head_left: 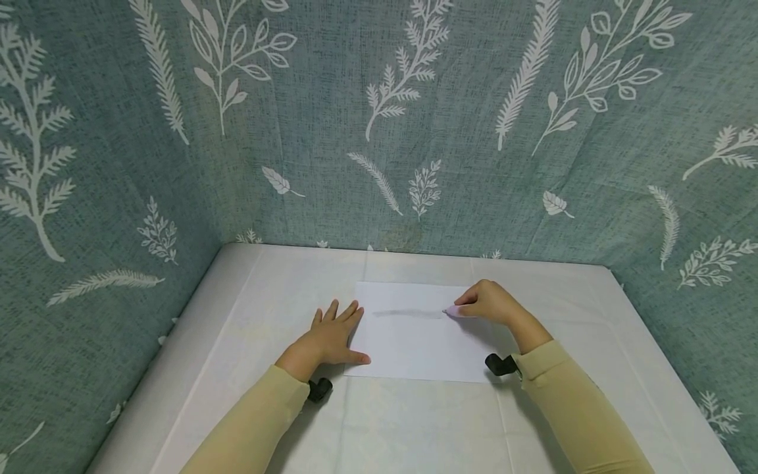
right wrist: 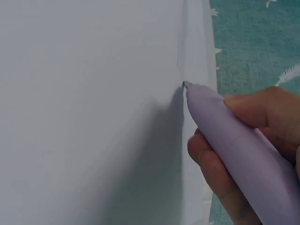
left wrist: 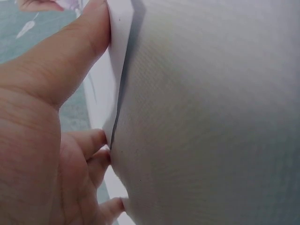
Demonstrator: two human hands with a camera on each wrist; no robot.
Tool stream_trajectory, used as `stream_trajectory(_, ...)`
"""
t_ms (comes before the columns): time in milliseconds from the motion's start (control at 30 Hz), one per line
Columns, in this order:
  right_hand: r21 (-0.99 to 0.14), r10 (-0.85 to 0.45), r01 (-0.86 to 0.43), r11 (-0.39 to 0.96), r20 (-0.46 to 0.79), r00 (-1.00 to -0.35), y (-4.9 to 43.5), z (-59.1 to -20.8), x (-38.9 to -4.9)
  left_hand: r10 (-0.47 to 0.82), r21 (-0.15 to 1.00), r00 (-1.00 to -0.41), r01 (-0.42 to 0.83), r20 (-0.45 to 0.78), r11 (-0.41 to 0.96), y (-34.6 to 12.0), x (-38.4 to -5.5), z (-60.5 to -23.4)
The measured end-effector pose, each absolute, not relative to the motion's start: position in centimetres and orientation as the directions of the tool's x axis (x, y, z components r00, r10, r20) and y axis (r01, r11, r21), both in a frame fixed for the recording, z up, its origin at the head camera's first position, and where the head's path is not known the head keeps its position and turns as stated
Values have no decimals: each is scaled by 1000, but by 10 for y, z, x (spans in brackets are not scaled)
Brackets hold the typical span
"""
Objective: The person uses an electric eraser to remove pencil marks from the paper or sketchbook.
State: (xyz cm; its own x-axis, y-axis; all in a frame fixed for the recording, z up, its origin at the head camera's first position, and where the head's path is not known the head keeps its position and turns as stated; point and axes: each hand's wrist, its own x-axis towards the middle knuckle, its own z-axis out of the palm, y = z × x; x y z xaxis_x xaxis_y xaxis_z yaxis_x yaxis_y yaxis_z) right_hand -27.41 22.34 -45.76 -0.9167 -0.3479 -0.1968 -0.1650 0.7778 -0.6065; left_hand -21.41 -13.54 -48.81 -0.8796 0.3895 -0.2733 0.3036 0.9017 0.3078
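A white sheet of paper [head_left: 414, 352] lies on the cloth-covered table. My left hand [head_left: 331, 339] rests with spread fingers at the paper's left edge, the thumb on its lower left corner. In the left wrist view, the thumb [left wrist: 75, 51] touches the sheet near a slightly raised edge. My right hand [head_left: 488, 304] pinches a thick lavender pen-shaped tool [right wrist: 234, 145] between thumb and fingers. Its thin metal tip [right wrist: 187, 85] meets the paper, tilted. A faint grey streak [head_left: 408, 313] runs leftward from the tip; whether it is drawn or cut, I cannot tell.
The white cloth on the table [head_left: 414, 421] shows fold creases. Green fabric with white leaf prints [head_left: 331, 191] hangs behind the table and along both sides. A small black device [head_left: 500, 364] sits at the right wrist, another black device [head_left: 320, 390] at the left.
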Motion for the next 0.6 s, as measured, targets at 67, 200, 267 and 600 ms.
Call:
stream_trajectory(67,-614,-358,-166,771,-203,-911,223,-458,-274,390,310,-879,303,-274,901,-135,-214,-488)
stream_trajectory(200,-616,-387,-174,768,-230,-893,222,-458,-275,389,304,-880,305,-272,903,-135,-214,-487)
stream_trajectory(267,-613,-392,-178,770,-235,-890,223,-457,-275,388,299,-880,306,-272,904,-135,-214,-488)
stream_trajectory(600,-613,-356,-154,775,-221,-908,223,-457,-275,390,296,-878,309,-276,904,-134,-215,-488)
